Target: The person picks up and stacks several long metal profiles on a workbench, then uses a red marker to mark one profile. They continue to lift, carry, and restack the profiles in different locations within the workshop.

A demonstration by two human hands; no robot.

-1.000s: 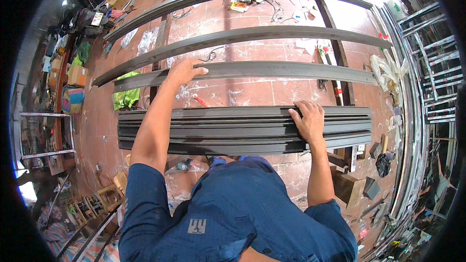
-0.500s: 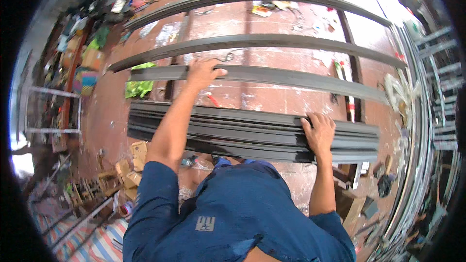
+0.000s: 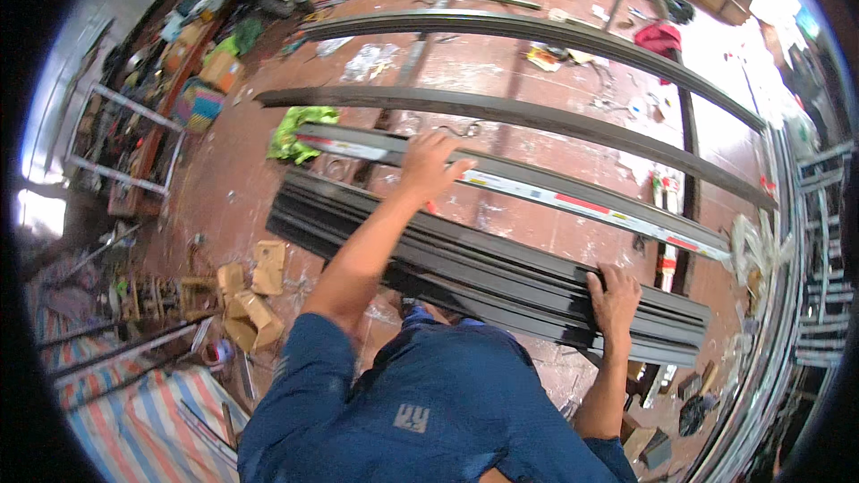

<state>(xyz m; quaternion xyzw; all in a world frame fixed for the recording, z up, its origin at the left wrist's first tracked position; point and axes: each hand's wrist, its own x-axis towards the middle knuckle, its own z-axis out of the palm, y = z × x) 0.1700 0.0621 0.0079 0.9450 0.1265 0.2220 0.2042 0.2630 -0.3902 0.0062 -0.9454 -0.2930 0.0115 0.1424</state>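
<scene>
My left hand (image 3: 431, 166) is closed around a long dark metal profile (image 3: 577, 186), fingers over its far edge and thumb pointing right. A white, red-marked label strip (image 3: 512, 184) runs along the side facing me. Nearer to my body lies a stack of dark grey grooved metal profiles (image 3: 501, 261), slanting down to the right. My right hand (image 3: 616, 302) is bent over the far edge of that stack near its right end, its fingertips partly hidden.
Beyond my hands lie a single dark profile (image 3: 501, 107) and another grooved profile (image 3: 537, 29), across dark support bars (image 3: 687, 134). Bright green plastic (image 3: 302, 132) sits by the held profile's left end. Metal lengths line the right side; torn cardboard (image 3: 253, 320) lies at lower left.
The profile under my left hand has turned, so its labelled side now shows. My right hand stays on the stack. The whole view has shifted and tilted, with the profiles slanting more.
</scene>
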